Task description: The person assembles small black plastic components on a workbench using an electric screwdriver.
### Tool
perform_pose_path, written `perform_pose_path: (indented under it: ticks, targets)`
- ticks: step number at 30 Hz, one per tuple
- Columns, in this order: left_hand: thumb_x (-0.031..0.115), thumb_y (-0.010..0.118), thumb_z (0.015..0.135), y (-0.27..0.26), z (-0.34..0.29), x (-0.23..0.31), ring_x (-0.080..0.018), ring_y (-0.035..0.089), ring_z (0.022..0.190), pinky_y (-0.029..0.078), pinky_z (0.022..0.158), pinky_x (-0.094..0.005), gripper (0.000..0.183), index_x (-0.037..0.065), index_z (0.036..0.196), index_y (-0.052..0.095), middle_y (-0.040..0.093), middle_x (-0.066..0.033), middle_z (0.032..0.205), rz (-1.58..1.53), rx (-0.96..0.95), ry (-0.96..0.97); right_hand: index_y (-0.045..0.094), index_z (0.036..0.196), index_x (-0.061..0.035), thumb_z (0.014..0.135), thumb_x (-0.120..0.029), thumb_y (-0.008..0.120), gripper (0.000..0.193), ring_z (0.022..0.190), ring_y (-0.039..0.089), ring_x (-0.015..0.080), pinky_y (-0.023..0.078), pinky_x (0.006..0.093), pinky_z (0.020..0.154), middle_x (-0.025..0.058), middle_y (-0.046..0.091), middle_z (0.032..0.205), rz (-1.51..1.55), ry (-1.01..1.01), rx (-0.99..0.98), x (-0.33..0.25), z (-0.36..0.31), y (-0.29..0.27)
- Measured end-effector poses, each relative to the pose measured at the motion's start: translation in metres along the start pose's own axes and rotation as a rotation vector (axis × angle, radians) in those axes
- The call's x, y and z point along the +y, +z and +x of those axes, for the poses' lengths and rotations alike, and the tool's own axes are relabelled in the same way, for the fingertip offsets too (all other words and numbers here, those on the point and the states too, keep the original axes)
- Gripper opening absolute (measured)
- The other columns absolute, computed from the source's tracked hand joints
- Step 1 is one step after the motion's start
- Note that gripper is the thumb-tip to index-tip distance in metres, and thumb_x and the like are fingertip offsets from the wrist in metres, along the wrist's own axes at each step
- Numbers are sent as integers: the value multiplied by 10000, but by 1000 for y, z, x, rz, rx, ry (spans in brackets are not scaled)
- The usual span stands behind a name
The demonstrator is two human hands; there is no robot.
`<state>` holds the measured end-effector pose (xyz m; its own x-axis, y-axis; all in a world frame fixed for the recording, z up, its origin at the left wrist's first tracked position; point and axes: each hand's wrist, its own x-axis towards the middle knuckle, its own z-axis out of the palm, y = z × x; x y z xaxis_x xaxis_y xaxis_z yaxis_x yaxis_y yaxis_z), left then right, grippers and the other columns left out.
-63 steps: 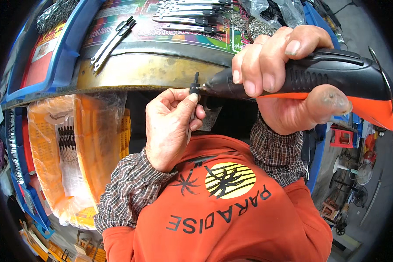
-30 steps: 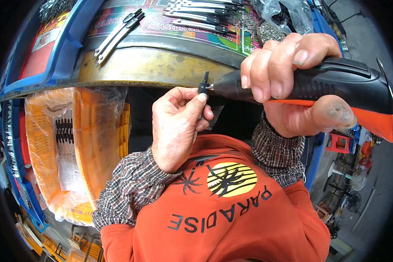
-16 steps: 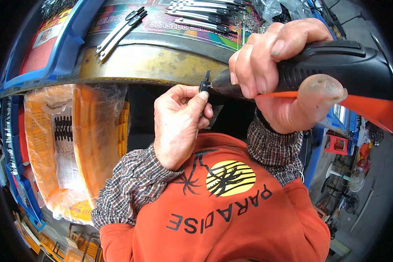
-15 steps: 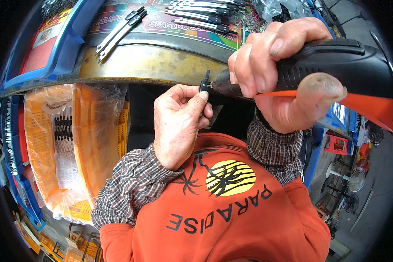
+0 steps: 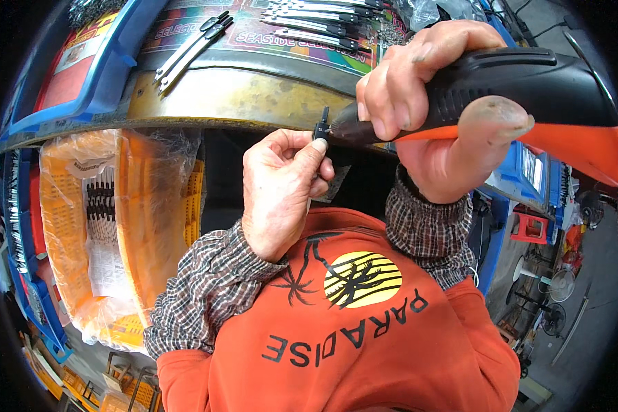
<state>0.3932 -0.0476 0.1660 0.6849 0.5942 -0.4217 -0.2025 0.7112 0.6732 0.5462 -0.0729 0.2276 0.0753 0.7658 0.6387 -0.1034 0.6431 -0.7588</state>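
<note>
My left hand [image 5: 281, 182] pinches a drawing compass [image 5: 321, 129] by its black head, between thumb and fingers. The compass's legs are mostly hidden in that hand. In my right hand [image 5: 426, 103] is a black and orange electric screwdriver [image 5: 508, 79], its fingers wrapped over the front of the body. The screwdriver's tip meets the side of the compass head. Beyond my hands, two compasses [image 5: 193, 51] with silver legs and black heads lie side by side at the bench edge. Farther back is a row of several more compasses [image 5: 323, 27].
Small metal parts [image 5: 393, 34] are heaped beside the row. A blue bin [image 5: 103, 75] stands at the left of the bench [image 5: 220, 99]. Below it, an orange crate [image 5: 147, 226] lined with clear plastic holds compasses. A red crate [image 5: 529, 228] and fans [image 5: 562, 285] are at right.
The screwdriver and my right hand have shifted slightly left, and the tool's rear has tilted a little. The left hand stays nearly in place with the compass.
</note>
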Motion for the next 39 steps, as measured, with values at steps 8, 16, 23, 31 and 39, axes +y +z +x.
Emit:
perform_pose_path:
  ticks: [8, 16, 23, 31, 39]
  targets:
    - [36, 556, 877, -5, 1, 2, -97, 509, 596, 364, 467, -188, 75, -27, 904, 527, 546, -64, 708, 35, -8, -6, 474, 1031, -28, 738, -674, 542, 713, 541, 509, 124, 447, 292, 537, 12, 486, 656, -21, -3, -60, -1, 2, -4]
    - [32, 549, 878, -5, 2, 2, -65, 480, 525, 375, 450, -175, 92, -50, 912, 524, 566, -68, 667, 19, 5, -3, 475, 1057, -41, 737, -666, 541, 705, 572, 525, 130, 453, 296, 559, 15, 512, 702, 2, -2, -185, -1, 8, -4]
    - [36, 560, 873, -6, 1, 3, -78, 495, 559, 375, 462, -183, 84, -37, 900, 530, 559, -62, 686, 6, -5, -12, 473, 1018, -42, 766, -662, 515, 670, 559, 517, 124, 448, 287, 547, 18, 504, 687, 1, -24, -175, 2, 9, -2]
    - [40, 570, 868, 0, -1, 5, -90, 514, 612, 383, 467, -188, 88, -28, 920, 547, 551, -46, 745, 62, 41, -29, 467, 976, -37, 825, -622, 485, 605, 519, 485, 117, 426, 277, 511, 18, 467, 641, 14, 15, -95, 3, 11, 3]
    - [34, 573, 866, 1, -2, 5, -90, 517, 600, 388, 463, -185, 78, -29, 897, 539, 547, -39, 734, 59, 26, -28, 469, 972, -31, 817, -612, 515, 602, 519, 481, 121, 413, 279, 509, 19, 457, 638, 25, 41, -43, 2, 7, 12]
